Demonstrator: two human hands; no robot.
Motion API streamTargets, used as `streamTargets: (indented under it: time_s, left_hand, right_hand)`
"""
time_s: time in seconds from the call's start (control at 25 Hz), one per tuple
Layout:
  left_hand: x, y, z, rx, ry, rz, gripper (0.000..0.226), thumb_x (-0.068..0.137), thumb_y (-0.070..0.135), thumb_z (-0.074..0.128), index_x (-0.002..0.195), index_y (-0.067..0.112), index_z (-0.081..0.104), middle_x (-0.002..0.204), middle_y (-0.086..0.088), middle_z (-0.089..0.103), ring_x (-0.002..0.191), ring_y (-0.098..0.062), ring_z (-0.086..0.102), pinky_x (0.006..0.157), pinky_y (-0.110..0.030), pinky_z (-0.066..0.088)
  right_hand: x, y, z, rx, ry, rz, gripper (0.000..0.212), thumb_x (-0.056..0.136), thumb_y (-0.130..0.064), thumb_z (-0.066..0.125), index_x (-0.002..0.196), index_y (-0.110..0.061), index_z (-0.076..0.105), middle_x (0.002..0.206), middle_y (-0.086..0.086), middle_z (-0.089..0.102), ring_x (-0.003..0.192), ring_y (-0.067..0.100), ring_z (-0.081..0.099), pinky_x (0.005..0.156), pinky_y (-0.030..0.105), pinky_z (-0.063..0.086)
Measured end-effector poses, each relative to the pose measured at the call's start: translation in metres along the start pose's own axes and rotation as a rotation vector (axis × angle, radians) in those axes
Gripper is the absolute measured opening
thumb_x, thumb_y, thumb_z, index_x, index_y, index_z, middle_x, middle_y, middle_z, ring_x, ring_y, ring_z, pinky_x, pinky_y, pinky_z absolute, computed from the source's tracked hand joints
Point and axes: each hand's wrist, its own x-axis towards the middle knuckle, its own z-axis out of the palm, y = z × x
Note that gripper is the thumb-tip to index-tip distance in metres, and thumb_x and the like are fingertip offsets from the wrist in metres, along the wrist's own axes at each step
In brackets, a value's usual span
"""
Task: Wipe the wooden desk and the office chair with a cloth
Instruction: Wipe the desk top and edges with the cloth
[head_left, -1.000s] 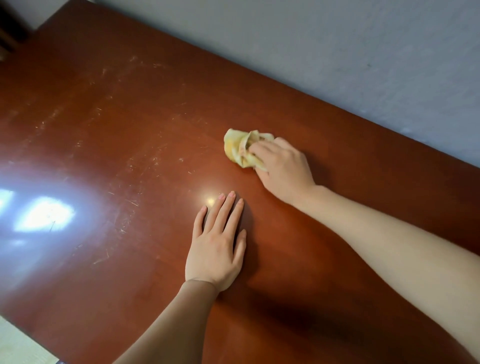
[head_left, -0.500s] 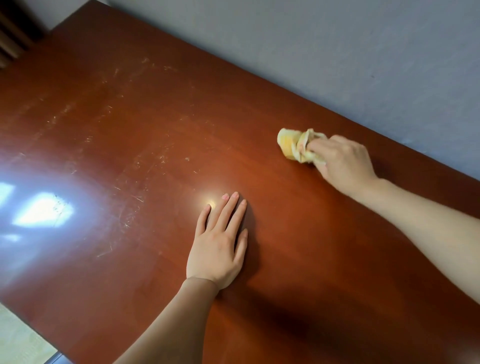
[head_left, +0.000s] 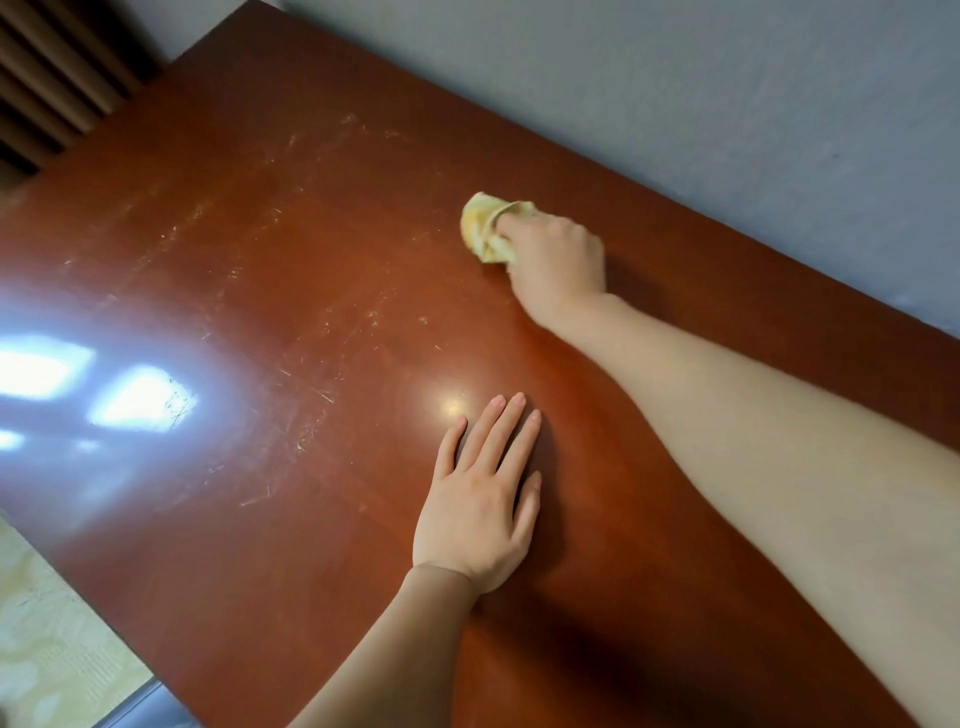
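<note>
Wooden desk (head_left: 249, 249): glossy reddish-brown top filling most of the frame. Fine pale scratches run across its upper-left and central areas, and bright glare lies at centre left.

Cloth (head_left: 482, 224): yellow and bunched, on the desk top at upper centre, near the far edge by the wall.

Right hand (head_left: 558, 260): fingers curled over the cloth, gripping it against the surface. The forearm enters from the right edge.

Left hand (head_left: 480, 501): palm down, flat on the desk at lower centre, fingers straight and close together, holding nothing, well apart from the cloth.

Grey wall (head_left: 675, 78): across the top.

Brown vertical folds (head_left: 47, 67), possibly a curtain: upper left corner.

Pale patterned floor (head_left: 47, 623): lower left.
</note>
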Motion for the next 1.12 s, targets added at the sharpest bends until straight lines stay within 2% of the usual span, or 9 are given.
streamTargets:
  time_s: [0.16, 0.32, 0.4, 0.48, 0.6, 0.72, 0.88, 1.0, 1.12]
  left_hand:
    - [0.0, 0.0, -0.001, 0.003, -0.011, -0.014, 0.052, 0.097, 0.037, 0.026, 0.147, 0.023, 0.031, 0.155, 0.004, 0.025, 0.145, -0.011, 0.011, 0.118, -0.031, -0.003]
    - [-0.001, 0.001, -0.002, -0.007, -0.014, -0.022, 0.052, 0.098, 0.037, 0.024, 0.148, 0.024, 0.029, 0.154, 0.003, 0.027, 0.145, -0.011, 0.01, 0.118, -0.031, -0.004]
    - [-0.001, 0.001, -0.001, -0.007, -0.007, -0.018, 0.052, 0.098, 0.037, 0.024, 0.148, 0.024, 0.029, 0.155, 0.004, 0.024, 0.145, -0.011, 0.01, 0.118, -0.031, -0.002]
    - [-0.001, 0.0, -0.001, -0.015, 0.004, -0.01, 0.052, 0.098, 0.036, 0.025, 0.148, 0.023, 0.03, 0.155, 0.005, 0.025, 0.145, -0.011, 0.012, 0.118, -0.032, 0.001]
    - [-0.001, -0.001, 0.0, -0.021, 0.022, -0.001, 0.052, 0.097, 0.034, 0.028, 0.146, 0.021, 0.035, 0.153, 0.003, 0.03, 0.144, -0.012, 0.017, 0.117, -0.034, 0.006]
    - [-0.001, -0.001, 0.0, -0.017, 0.025, 0.003, 0.052, 0.096, 0.033, 0.029, 0.145, 0.019, 0.037, 0.152, 0.002, 0.032, 0.143, -0.013, 0.021, 0.116, -0.035, 0.009]
    - [-0.001, 0.0, 0.0, -0.019, 0.017, 0.0, 0.052, 0.096, 0.032, 0.028, 0.145, 0.019, 0.037, 0.153, 0.003, 0.031, 0.143, -0.013, 0.02, 0.116, -0.035, 0.009]
    - [-0.001, 0.0, 0.0, -0.015, 0.013, -0.002, 0.052, 0.096, 0.033, 0.028, 0.146, 0.02, 0.036, 0.153, 0.003, 0.029, 0.144, -0.012, 0.018, 0.117, -0.035, 0.008]
    - [0.0, -0.001, 0.0, -0.009, 0.015, -0.001, 0.052, 0.096, 0.033, 0.029, 0.146, 0.02, 0.036, 0.153, 0.003, 0.03, 0.144, -0.013, 0.019, 0.116, -0.035, 0.009]
  right_hand:
    - [-0.032, -0.039, 0.01, 0.101, -0.066, -0.276, 0.02, 0.094, -0.015, 0.045, 0.103, -0.026, 0.059, 0.105, -0.004, 0.062, 0.103, 0.024, 0.056, 0.065, 0.03, 0.035]
    - [-0.052, -0.026, 0.005, 0.157, -0.154, -0.501, 0.021, 0.09, -0.008, 0.047, 0.098, -0.021, 0.062, 0.102, -0.007, 0.063, 0.101, 0.018, 0.052, 0.063, 0.027, 0.031]
    - [-0.057, -0.009, -0.001, 0.143, -0.16, -0.57, 0.021, 0.087, -0.005, 0.049, 0.095, -0.017, 0.064, 0.1, -0.004, 0.065, 0.1, 0.02, 0.054, 0.061, 0.027, 0.034]
    - [-0.06, 0.01, -0.008, 0.126, -0.148, -0.589, 0.018, 0.083, -0.003, 0.055, 0.093, -0.014, 0.066, 0.097, 0.001, 0.067, 0.096, 0.025, 0.058, 0.06, 0.032, 0.042]
    - [-0.054, 0.044, -0.016, 0.098, -0.103, -0.501, 0.016, 0.082, -0.009, 0.062, 0.095, -0.016, 0.068, 0.097, 0.004, 0.068, 0.093, 0.029, 0.061, 0.06, 0.036, 0.047]
    - [-0.033, 0.083, -0.02, 0.016, -0.04, -0.345, 0.019, 0.087, -0.017, 0.058, 0.104, -0.019, 0.066, 0.107, 0.005, 0.067, 0.096, 0.033, 0.06, 0.066, 0.041, 0.049]
    - [-0.008, 0.132, -0.021, -0.097, 0.082, -0.014, 0.025, 0.089, -0.013, 0.052, 0.112, -0.017, 0.062, 0.108, 0.015, 0.065, 0.097, 0.041, 0.059, 0.072, 0.047, 0.047]
    - [-0.01, 0.143, -0.014, -0.136, 0.18, 0.207, 0.024, 0.092, -0.009, 0.049, 0.113, -0.012, 0.059, 0.108, 0.017, 0.063, 0.095, 0.042, 0.057, 0.071, 0.045, 0.046]
    - [-0.032, 0.125, -0.009, -0.118, 0.228, 0.197, 0.019, 0.089, -0.007, 0.051, 0.105, -0.011, 0.06, 0.102, 0.014, 0.063, 0.092, 0.039, 0.056, 0.066, 0.041, 0.044]
